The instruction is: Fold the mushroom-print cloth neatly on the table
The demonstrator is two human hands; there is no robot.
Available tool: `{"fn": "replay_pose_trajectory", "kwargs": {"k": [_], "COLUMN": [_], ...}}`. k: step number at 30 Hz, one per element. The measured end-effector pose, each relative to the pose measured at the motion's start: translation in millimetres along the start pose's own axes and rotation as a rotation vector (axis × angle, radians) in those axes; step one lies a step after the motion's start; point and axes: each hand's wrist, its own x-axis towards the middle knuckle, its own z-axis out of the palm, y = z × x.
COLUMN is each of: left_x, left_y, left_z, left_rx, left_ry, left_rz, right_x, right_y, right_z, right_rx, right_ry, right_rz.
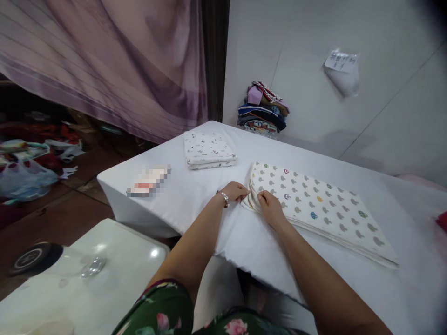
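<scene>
A long folded white cloth (314, 204) with grey, blue, red and green mouse-head prints lies on the white-covered table. At its near left corner, my left hand (234, 191), with a bracelet on the wrist, pinches the layered edge. Close beside it, my right hand (270, 207) is closed on the same corner, thumb and fingers together at the edge. Between the two hands the layers bend up a little. Farther back and to the left sits a smaller folded white cloth (209, 148) with small dark prints, apart from both hands.
A blurred-out flat item (149, 180) lies near the table's left edge. Stacked folded clothes (263, 109) stand against the wall. A white glossy surface (115, 246) is at lower left, a plastic bag (28, 179) on the floor, and a purple curtain (139, 56) hangs behind.
</scene>
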Motion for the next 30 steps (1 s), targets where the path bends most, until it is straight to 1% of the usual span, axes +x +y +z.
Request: {"fn": "replay_pose_trajectory", "kwargs": {"k": [5, 10, 16, 20, 23, 30], "left_x": [1, 0, -3, -4, -6, -10], "left_y": [-1, 1, 4, 6, 7, 7], "left_z": [0.7, 1.6, 3.0, 2.9, 2.8, 2.0], "left_rx": [0.002, -0.014, -0.039, -0.044, -0.053, 0.026], "left_ry": [0.042, 0.05, 0.061, 0.048, 0.034, -0.056], "left_rz": [0.007, 0.011, 0.013, 0.003, 0.006, 0.052], "right_x": [-3, -7, -5, -3, -2, -4], "right_y": [-8, -15, -12, -7, -6, -8], "right_z": [-1, -4, -1, -1, -2, -2], "right_rx": [-0.105, -0.163, -0.128, -0.031, 0.016, -0.029], "right_ry": [-0.034, -0.089, -0.068, -0.048, -0.05, -0.035], "right_rz": [-0.039, -0.079, -0.06, 0.022, 0.059, 0.02]}}
